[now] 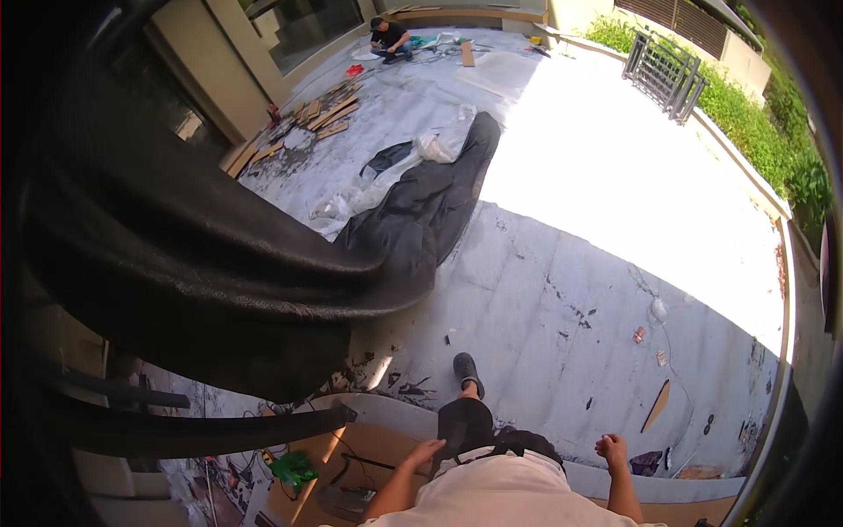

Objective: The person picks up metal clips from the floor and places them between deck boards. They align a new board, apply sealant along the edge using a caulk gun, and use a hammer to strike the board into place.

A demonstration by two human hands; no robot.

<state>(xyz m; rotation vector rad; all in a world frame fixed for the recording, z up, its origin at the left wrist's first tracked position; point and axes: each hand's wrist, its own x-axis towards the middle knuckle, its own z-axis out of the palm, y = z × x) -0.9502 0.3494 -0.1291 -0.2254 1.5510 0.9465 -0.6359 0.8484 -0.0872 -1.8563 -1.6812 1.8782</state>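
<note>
a pale floor (527,290), split between shade and hard sunlight, spreads ahead of a person in a light shirt (509,492). across its left side sprawls a large black sheet (263,281), rumpled, its long axis climbing from the near left toward the upper center, its narrow folded end pointing away from the person. below it, a dark curved strip (219,432) lies nearly crosswise, its tip pointing right, above a tan panel (378,442). at the far edge, a co-worker (391,39) in dark clothing crouches. the person's left hand (426,453) hangs beside the dark shorts, near the panel; whether its fingers are together or apart cannot be told. the right hand (612,450) is raised at the other side, fingers bent, their spacing unclear. near it lies a slim wooden offcut (655,406), slanting up and to the right.
</note>
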